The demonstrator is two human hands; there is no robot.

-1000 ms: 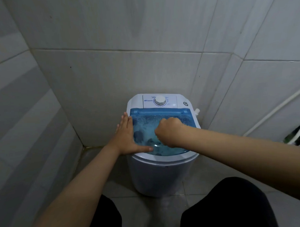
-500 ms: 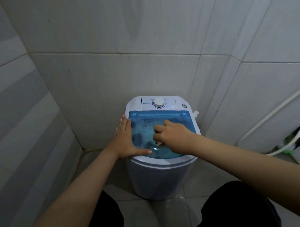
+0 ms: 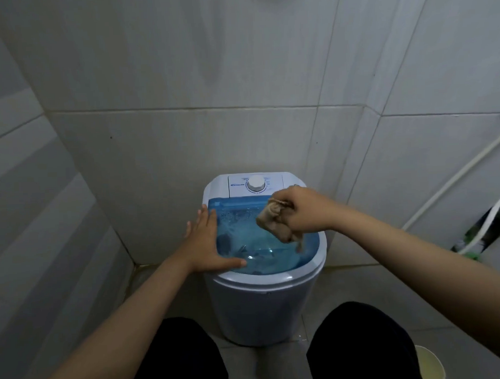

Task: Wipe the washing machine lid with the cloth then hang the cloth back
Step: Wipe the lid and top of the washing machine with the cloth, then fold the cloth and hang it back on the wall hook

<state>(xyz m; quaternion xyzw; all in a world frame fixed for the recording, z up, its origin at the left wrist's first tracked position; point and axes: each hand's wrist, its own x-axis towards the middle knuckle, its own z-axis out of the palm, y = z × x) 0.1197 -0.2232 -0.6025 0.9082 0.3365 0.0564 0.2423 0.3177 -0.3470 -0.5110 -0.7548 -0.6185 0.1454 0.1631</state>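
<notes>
A small white washing machine (image 3: 264, 308) stands in a tiled corner, with a see-through blue lid (image 3: 244, 226) and a white dial (image 3: 256, 183) on its back panel. My left hand (image 3: 208, 244) lies flat on the lid's left edge, fingers spread, thumb pointing right. My right hand (image 3: 303, 210) hovers over the lid's right rear part, closed on a bunched beige cloth (image 3: 275, 225). The cloth hangs below my fist, its lowest end dangling just above the lid.
Grey tiled walls close in at the left and behind the machine. A white pipe (image 3: 452, 179) runs diagonally on the right wall, above a white hose and green items (image 3: 483, 235). My dark-clothed knees (image 3: 359, 347) flank the machine. A yellowish container rim (image 3: 428, 364) shows at bottom right.
My right hand has lifted off the lid and moved back and to the right, and the cloth now shows, hanging from the fist. My left hand has stayed flat on the lid.
</notes>
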